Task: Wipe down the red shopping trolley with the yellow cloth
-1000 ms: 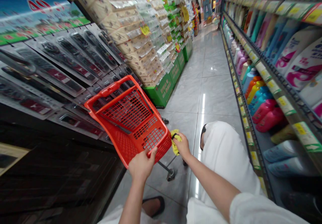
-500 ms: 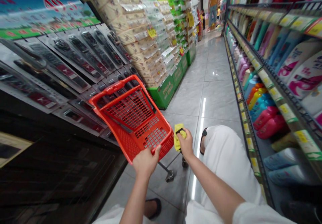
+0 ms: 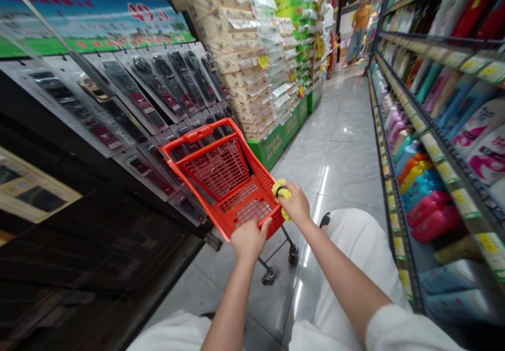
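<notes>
A red plastic shopping cart (image 3: 215, 198) with a mesh basket stands tilted in view before my knees, nothing lying in it. My left hand (image 3: 249, 239) grips the near rim of its basket, thumb over the top and the other fingers hidden behind the wall. In my right hand (image 3: 296, 203) is a crumpled yellow cloth (image 3: 279, 189) with a black band across it. That cloth lies against the right side wall of the cart.
Packaged belts or straps (image 3: 165, 74) hang on the left rack. Beyond them rise stacked tissue packs (image 3: 236, 61) on a green base (image 3: 272, 146). Bottle shelves (image 3: 434, 146) line the right. A person in an orange top (image 3: 360, 20) stands far down the tiled aisle (image 3: 347, 156).
My right hand has brought the yellow cloth from beside the cart onto its right side wall. My left hand stays on the near rim. The whole view has shifted, moving the cart rightward.
</notes>
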Tool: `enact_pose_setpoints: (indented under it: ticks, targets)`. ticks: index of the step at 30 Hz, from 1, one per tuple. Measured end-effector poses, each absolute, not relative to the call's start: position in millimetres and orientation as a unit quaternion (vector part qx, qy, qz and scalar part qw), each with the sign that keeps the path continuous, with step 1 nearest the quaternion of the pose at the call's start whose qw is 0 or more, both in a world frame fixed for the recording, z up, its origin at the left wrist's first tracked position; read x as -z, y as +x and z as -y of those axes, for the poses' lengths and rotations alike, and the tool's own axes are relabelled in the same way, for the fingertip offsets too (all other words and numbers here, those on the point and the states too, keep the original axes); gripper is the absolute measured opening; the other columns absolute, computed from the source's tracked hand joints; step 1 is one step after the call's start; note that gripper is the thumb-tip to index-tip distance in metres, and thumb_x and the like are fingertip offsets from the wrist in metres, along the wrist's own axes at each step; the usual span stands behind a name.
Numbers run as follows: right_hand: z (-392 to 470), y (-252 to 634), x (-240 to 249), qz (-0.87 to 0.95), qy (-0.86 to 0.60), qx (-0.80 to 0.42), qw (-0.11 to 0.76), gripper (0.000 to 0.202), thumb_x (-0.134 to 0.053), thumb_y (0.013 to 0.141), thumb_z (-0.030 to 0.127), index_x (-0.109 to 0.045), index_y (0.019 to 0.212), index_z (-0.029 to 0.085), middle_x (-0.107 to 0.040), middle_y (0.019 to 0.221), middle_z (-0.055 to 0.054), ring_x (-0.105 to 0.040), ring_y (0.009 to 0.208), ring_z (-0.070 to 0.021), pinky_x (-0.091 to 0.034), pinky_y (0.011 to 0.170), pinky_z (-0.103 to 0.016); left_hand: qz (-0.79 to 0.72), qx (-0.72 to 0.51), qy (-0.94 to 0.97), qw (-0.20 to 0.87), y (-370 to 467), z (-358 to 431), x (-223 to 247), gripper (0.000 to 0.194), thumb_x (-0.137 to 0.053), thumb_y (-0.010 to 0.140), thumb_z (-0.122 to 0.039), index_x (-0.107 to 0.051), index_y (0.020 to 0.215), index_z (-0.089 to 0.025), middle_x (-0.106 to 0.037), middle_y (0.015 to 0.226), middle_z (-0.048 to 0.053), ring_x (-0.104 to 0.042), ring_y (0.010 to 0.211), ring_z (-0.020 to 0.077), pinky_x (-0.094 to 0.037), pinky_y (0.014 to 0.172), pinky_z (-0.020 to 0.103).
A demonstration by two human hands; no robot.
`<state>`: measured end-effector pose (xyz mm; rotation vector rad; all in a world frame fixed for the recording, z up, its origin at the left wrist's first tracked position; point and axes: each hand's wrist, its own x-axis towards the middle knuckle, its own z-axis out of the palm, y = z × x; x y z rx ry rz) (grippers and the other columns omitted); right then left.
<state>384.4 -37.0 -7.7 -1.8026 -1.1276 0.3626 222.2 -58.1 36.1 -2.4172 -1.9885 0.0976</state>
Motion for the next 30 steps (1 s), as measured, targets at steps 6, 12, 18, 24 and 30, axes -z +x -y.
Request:
enact_pose_setpoints:
  ticks: [6, 12, 18, 24, 30]
  targets:
    - [55.9, 390.1, -0.7, 0.491, -0.768, -0.116, 0.394, 0.031, -0.06, 0.073, 0.029, -0.066, 0.104, 0.027, -0.062, 0.096, -0.004, -0.059, 0.089, -0.021, -0.045, 0.073, -0.029, 0.623, -0.035, -0.781, -0.024, 232.6, 77.2, -33.5, 0.06, -0.026, 0.093, -0.061, -0.068, 0.095, -0.018, -0.073, 0.089, 0.014, -0.07, 0.088, 0.0307, -0.05, 0.071, 0.038]
    - [34.8, 430.5, -11.7, 0.507, -0.789, -0.058, 0.342, 0.033, -0.06, 0.071, 0.024, -0.067, 0.103, 0.028, -0.064, 0.1, -0.003, -0.06, 0.087, -0.0201, -0.042, 0.068, -0.026, 0.45, -0.021, -0.889, -0.081, 240.7, 84.4, -47.9, 0.044, -0.049, 0.088, -0.051, -0.059, 0.115, -0.018, -0.07, 0.108, 0.012, -0.067, 0.096, 0.0261, -0.05, 0.079, 0.035]
    - [32.3, 463.7, 4.2, 0.496, -0.779, -0.122, 0.364, 0.053, -0.065, 0.064, 0.026, -0.06, 0.117, 0.028, -0.069, 0.096, 0.0, -0.062, 0.082, -0.0187, -0.042, 0.066, -0.025, 0.356, 0.037, -0.934, -0.015, 190.7, 55.1, -59.7, 0.058, -0.042, 0.084, -0.07, -0.068, 0.076, -0.02, -0.069, 0.079, 0.007, -0.061, 0.089, 0.0246, -0.031, 0.1, 0.048]
    - [19.0, 471.0, -9.2, 0.484, -0.813, -0.112, 0.305, 0.042, -0.058, 0.072, 0.034, -0.063, 0.113, 0.028, -0.07, 0.103, -0.004, -0.064, 0.088, -0.0212, -0.04, 0.064, -0.026, 0.332, 0.076, -0.94, -0.013, 201.1, 58.6, -42.5, 0.055, -0.045, 0.084, -0.068, -0.063, 0.068, -0.018, -0.065, 0.076, 0.006, -0.055, 0.079, 0.0202, -0.031, 0.073, 0.037]
    - [45.6, 480.3, -28.9, 0.514, -0.833, -0.132, 0.157, 0.035, -0.058, 0.071, 0.044, -0.067, 0.098, 0.023, -0.071, 0.092, -0.007, -0.065, 0.079, -0.0215, -0.036, 0.056, -0.025, 0.356, 0.115, -0.926, -0.047, 204.0, 94.4, -36.5, 0.051, -0.052, 0.082, -0.064, -0.06, 0.062, -0.018, -0.063, 0.071, 0.004, -0.051, 0.076, 0.0186, -0.027, 0.073, 0.038]
